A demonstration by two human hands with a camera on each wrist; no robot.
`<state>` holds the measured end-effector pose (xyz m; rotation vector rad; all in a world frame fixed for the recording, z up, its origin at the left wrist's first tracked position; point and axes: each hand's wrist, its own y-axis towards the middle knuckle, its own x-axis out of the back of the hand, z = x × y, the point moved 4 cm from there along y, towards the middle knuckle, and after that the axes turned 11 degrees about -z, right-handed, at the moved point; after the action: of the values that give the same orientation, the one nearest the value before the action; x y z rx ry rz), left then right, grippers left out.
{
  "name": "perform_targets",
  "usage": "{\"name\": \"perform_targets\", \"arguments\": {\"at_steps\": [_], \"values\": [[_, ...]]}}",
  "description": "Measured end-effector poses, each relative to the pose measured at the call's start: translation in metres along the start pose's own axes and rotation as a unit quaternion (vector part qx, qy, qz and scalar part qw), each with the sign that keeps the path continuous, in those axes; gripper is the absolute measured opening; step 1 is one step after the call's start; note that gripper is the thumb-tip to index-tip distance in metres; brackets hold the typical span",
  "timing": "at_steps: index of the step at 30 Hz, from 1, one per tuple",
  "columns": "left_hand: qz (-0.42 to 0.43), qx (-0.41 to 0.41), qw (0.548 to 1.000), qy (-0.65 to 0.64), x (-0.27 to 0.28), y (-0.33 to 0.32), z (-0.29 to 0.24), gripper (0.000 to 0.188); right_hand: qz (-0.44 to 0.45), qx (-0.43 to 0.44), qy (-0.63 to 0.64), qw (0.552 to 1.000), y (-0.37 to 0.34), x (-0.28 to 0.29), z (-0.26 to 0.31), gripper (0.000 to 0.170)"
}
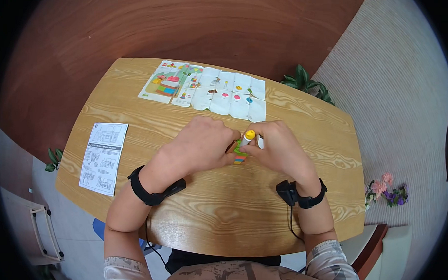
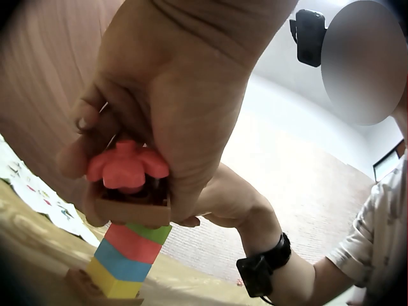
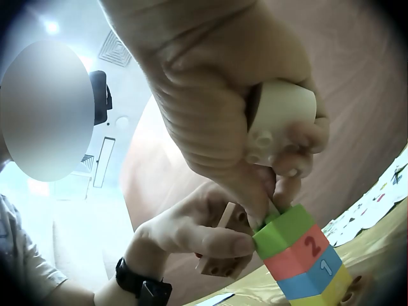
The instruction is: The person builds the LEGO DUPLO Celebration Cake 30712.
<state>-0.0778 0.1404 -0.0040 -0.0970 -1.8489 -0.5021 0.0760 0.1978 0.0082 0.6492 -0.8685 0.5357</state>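
Note:
My left hand (image 1: 201,141) grips a brown block (image 2: 134,210) with a coral flower-shaped piece (image 2: 129,167) on it, beside a small upright stack. From the top, the stack shows a green block (image 3: 285,228), a red block marked 2 (image 3: 299,252), a blue block marked 1 (image 3: 313,275) and a yellow block (image 2: 115,284), over a brown base (image 2: 81,280). Over the green block, my right hand (image 1: 279,144) pinches a white stick with a yellow top (image 1: 250,135). A white studded piece (image 3: 284,118) is held in its curled fingers. The stick's lower end is mostly hidden.
A colourful unfolded sheet (image 1: 218,93) lies along the table's far side. Black-and-white printed instructions (image 1: 104,158) lie at the left. Beyond the wooden table (image 1: 221,209) are green plants (image 1: 307,83) and pink and purple flowers (image 1: 387,190). Cables hang from both wrist cameras.

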Motion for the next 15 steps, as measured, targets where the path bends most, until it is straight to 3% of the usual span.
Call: {"name": "perform_targets", "arguments": {"at_steps": [15], "values": [[-0.017, 0.004, 1.000, -0.010, 0.003, 0.000, -0.003, 0.024, -0.007, 0.019, 0.032, 0.999, 0.000, 0.010, 0.004, 0.017]]}}
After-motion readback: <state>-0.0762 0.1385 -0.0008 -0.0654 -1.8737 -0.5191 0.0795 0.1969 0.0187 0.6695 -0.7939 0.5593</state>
